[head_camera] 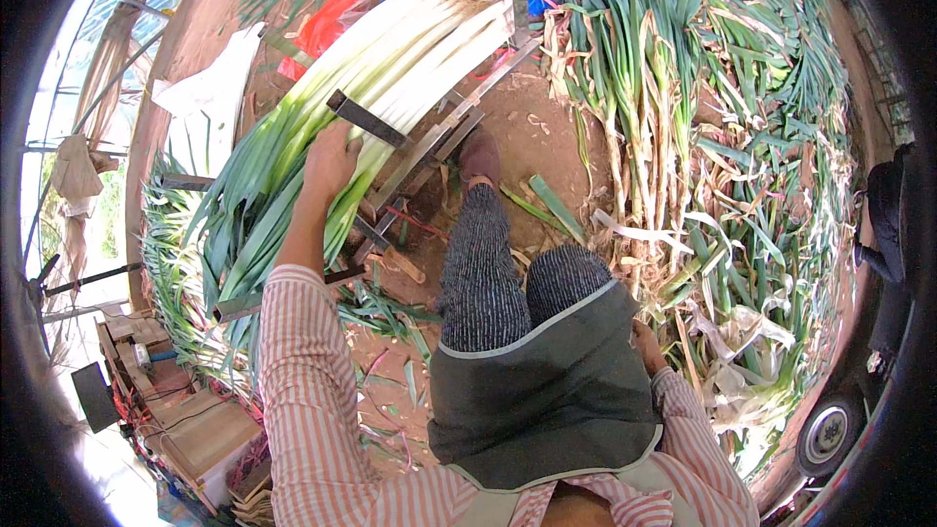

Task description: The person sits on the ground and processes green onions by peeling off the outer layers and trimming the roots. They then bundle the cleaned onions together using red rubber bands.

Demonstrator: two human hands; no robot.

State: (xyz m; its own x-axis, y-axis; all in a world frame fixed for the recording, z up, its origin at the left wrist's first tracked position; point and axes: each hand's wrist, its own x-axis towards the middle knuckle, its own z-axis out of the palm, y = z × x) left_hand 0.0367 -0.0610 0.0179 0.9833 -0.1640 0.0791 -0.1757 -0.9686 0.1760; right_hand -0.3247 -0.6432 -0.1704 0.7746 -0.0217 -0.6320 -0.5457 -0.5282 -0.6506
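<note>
A thick bundle of large green onions (410,51), white stalks with roots at the far end and green leaves towards me, lies slanted in a metal frame (457,113). My left hand (333,157) rests on the bundle just below a dark metal upright (368,119) of the frame. Its fingers curl down among the stalks, and how tightly they close is hidden. Low beside my right thigh, my right hand (648,345) is partly covered by the apron (545,388). Its fingers cannot be made out, and loose onion leaves lie close to it.
Untrimmed green onions (644,110) and a heap of leaves (776,88) spread along the right. Another onion pile (183,285) lies left, above a wooden box (194,428). A red plastic bag (326,25) sits behind the frame. A vehicle wheel (827,435) stands lower right.
</note>
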